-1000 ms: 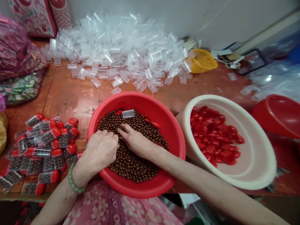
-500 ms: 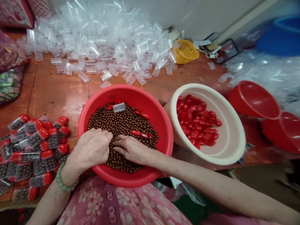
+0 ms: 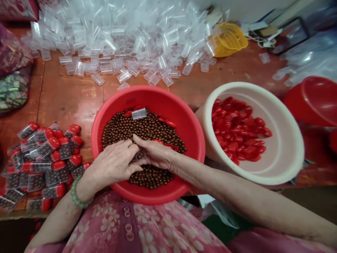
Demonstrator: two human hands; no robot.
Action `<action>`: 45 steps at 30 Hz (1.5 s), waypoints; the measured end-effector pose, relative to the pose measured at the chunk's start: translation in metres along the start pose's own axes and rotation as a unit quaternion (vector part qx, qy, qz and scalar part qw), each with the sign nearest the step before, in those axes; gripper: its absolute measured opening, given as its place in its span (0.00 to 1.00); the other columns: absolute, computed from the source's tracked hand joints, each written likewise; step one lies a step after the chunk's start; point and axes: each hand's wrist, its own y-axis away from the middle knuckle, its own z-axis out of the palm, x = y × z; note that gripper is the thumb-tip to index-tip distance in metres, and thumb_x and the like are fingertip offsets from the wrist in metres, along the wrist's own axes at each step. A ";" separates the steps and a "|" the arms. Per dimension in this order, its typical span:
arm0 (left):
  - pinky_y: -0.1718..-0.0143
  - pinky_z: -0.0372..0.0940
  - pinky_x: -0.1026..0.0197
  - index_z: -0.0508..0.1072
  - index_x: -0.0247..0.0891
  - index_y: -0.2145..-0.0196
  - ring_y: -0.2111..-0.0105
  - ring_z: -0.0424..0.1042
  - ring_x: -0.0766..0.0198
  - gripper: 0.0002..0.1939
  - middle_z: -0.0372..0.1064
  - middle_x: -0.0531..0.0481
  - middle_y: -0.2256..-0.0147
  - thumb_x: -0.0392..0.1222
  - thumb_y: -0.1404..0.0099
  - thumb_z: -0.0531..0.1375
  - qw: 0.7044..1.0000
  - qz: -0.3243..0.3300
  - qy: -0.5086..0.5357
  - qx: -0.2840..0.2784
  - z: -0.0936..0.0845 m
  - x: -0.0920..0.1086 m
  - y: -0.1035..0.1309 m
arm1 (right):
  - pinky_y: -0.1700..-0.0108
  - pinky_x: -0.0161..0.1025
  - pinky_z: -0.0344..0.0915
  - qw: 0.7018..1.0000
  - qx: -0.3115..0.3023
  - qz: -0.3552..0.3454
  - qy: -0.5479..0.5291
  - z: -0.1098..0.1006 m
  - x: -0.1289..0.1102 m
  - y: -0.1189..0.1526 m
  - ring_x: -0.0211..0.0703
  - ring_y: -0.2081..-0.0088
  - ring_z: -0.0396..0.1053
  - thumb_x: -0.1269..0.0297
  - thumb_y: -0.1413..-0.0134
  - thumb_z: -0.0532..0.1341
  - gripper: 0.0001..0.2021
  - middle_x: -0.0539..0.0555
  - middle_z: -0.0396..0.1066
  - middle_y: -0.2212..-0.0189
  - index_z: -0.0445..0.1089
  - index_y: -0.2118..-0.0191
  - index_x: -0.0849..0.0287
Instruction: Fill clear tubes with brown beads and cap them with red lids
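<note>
Over the red basin [image 3: 195, 140] of brown beads [image 3: 155, 175], my left hand [image 3: 118, 158] is closed round a clear case [image 3: 140, 155], whose open end shows beads inside. My right hand [image 3: 158, 153] is cupped against the case from the other side, fingers partly hidden. On the beads lie an empty clear case [image 3: 139, 113] and several red caps [image 3: 170, 123]. More red caps [image 3: 237, 130] fill part of the white basin [image 3: 281, 168] on the right. Filled, red-capped cases [image 3: 44, 147] are heaped at the left.
Many clear empty cases [image 3: 116, 38] are piled along the back. A yellow basket [image 3: 229, 40] stands beside them. Bagged goods [image 3: 14, 84] sit at the far left, and a red bowl [image 3: 316, 102] is at the right. The wooden table [image 3: 65, 95] ends near my body.
Both hands have risen from the beads and come together, with a bead-filled clear case now visible between them. The view has shifted, so the basins appear farther right.
</note>
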 end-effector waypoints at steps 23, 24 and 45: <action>0.57 0.65 0.61 0.67 0.35 0.61 0.63 0.70 0.67 0.10 0.71 0.49 0.63 0.37 0.40 0.61 0.813 -0.095 0.525 0.235 -0.003 0.001 -0.001 | 0.62 0.37 0.63 0.643 0.001 -0.193 0.741 -0.008 0.014 0.023 0.43 0.65 0.72 0.77 0.42 0.54 0.10 0.58 0.73 0.65 0.73 0.67 0.62; 0.56 0.65 0.61 0.67 0.35 0.61 0.62 0.70 0.66 0.10 0.71 0.50 0.63 0.37 0.41 0.61 0.815 -0.097 0.521 0.235 -0.002 0.001 -0.001 | 0.62 0.38 0.63 0.651 0.004 -0.200 0.732 -0.010 0.011 0.023 0.43 0.65 0.71 0.76 0.42 0.54 0.10 0.57 0.74 0.66 0.72 0.67 0.62; 0.58 0.64 0.61 0.66 0.35 0.63 0.64 0.68 0.65 0.06 0.67 0.52 0.66 0.36 0.39 0.59 0.847 -0.084 0.476 0.222 0.001 -0.004 -0.003 | 0.44 0.47 0.67 0.766 0.144 -0.505 0.372 0.020 -0.021 0.033 0.46 0.51 0.73 0.58 0.38 0.57 0.12 0.55 0.77 0.54 0.77 0.56 0.53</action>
